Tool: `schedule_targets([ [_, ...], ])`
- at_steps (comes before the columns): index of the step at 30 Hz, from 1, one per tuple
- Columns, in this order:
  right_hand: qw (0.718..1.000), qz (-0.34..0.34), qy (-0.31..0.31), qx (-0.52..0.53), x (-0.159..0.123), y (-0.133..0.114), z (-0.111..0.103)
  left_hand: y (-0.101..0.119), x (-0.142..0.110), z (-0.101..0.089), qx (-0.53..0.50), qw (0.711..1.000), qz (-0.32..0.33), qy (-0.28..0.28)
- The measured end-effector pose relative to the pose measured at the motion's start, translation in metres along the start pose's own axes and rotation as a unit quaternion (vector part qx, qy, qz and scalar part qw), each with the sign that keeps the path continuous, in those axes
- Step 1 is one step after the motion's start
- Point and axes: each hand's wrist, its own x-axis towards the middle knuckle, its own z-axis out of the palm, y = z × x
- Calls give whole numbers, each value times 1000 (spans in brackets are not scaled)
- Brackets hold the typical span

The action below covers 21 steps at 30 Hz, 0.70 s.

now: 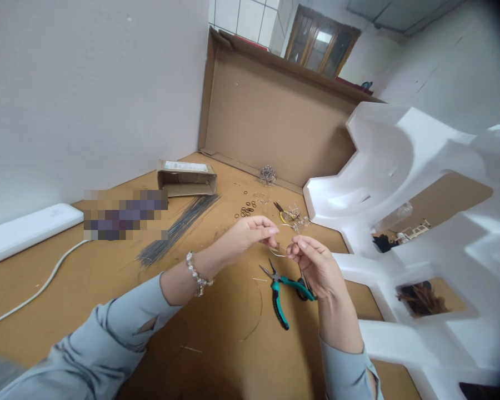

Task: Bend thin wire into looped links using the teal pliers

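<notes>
Between my two hands a thin, pale wire curves in a loop. My left hand pinches one side of it with thumb and fingers. On the other side my right hand grips the wire between thumb and curled fingers. Just below the hands, long-nose pliers with teal and black handles lie spread on the brown tabletop. Beyond my right hand lies a small yellow-handled pair of pliers, beside a heap of bent wire pieces.
Dark rings are scattered past my left hand. A bundle of straight wires lies left, before an open cardboard box. A wire tangle sits near the cardboard wall. White moulded foam borders the right side.
</notes>
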Motion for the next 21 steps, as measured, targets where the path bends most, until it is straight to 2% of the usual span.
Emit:
schedule_targets([
  [5, 1000, -7, 4, -27, -2, -4, -1, 0, 0, -1, -35, 999, -9, -16],
  [10, 998, 6, 28, -59, -3, -6, -3, 1, -1, -2, -6, 999, -9, -35],
  [15, 998, 0, 6, -62, -3, -5, -3, 1, -1, -2, -21, 997, -52, -61],
  [21, 1000, 12, -14, -15, -3, -3, -3, -3, 1, -7, -63, 988, -99, -97],
])
